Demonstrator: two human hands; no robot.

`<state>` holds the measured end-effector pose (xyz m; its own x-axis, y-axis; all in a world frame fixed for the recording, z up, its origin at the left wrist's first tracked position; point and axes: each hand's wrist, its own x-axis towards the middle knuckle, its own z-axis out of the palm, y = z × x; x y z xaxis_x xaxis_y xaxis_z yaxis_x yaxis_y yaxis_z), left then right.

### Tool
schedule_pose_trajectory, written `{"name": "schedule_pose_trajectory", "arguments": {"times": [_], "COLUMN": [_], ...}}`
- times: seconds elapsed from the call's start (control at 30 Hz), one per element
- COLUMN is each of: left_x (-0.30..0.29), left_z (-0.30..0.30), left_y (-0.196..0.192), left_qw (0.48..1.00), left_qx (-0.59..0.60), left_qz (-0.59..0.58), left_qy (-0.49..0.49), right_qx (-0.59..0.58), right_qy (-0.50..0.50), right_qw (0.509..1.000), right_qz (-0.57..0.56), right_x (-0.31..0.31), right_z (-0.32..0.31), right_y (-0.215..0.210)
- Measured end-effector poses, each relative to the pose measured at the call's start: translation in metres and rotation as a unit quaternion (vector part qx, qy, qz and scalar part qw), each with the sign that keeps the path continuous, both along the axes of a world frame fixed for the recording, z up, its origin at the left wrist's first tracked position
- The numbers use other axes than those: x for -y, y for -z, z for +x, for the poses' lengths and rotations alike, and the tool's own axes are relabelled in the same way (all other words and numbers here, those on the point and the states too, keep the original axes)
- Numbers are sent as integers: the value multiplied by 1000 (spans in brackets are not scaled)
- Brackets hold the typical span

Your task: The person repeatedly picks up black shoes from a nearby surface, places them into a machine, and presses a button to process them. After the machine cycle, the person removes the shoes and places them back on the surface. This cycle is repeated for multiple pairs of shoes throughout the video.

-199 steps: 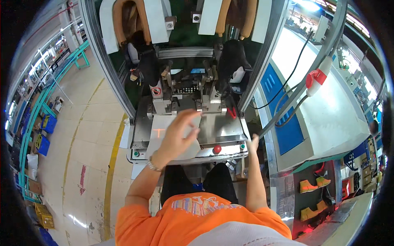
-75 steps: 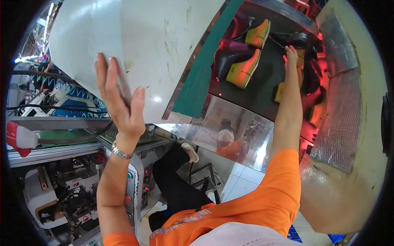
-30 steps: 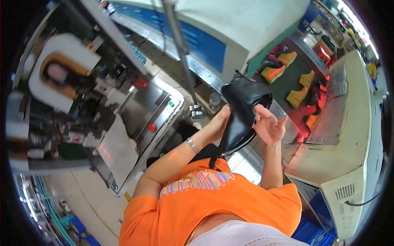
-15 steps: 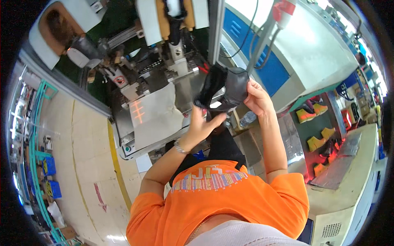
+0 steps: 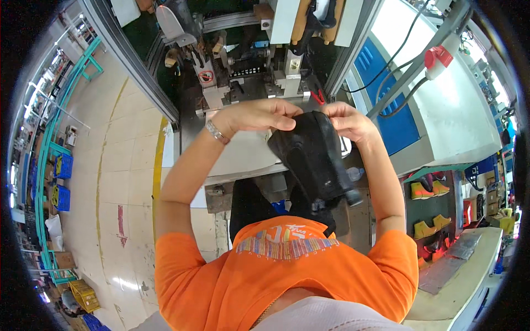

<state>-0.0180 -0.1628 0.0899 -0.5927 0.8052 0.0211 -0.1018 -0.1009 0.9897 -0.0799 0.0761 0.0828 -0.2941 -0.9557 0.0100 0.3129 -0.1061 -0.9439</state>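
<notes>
black shoe upper (image 5: pixel 314 157) hanging below both hands | left hand (image 5: pixel 259 115) pinching its top edge | right hand (image 5: pixel 349 120) pinching alongside | grey machine (image 5: pixel 248 71) standing just beyond

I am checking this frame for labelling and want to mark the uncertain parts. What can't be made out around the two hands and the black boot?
Head view, the only one:
- Left hand fingertips: curled over the edge of the black boot, so the grip is hidden.
- Right hand palm: turned away, against the boot.
- Boot's inside and far side: hidden by its own upper.
- Machine top: cut off by the upper edge.
- Yellow shoes on the rack: too small for detail.
</notes>
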Motion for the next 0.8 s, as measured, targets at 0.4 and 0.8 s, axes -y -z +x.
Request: {"name": "schedule_pose_trajectory", "arguments": {"times": [0.4, 0.8], "left_x": [20, 86], "left_z": [73, 132], "left_y": [-54, -74], "left_qw": [981, 947], "left_qx": [-2, -67], "left_qz": [-157, -206], "left_qy": [-116, -239], "right_qx": [-208, -212], "right_qy": [-186, -162], "right_qw": [952, 960], "right_qz": [123, 89], "right_x": [69, 119], "right_z": [28, 57], "right_y": [-55, -65]}}
